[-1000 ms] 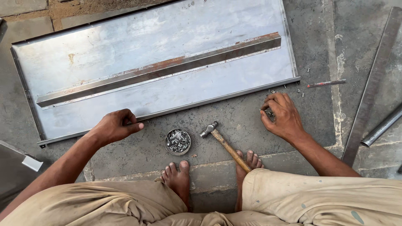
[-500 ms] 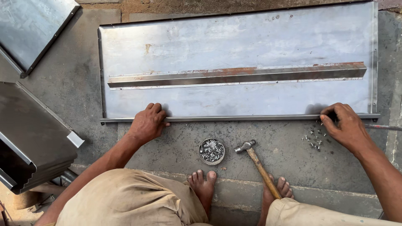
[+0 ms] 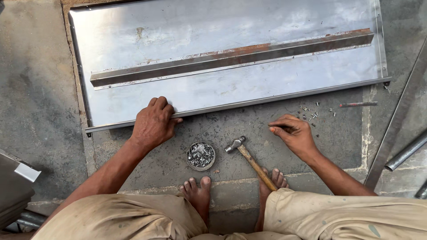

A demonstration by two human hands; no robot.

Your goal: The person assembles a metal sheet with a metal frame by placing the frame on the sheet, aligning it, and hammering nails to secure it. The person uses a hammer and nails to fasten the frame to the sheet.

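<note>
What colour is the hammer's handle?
Light brown wood; the hammer shows best in the head view.
</note>
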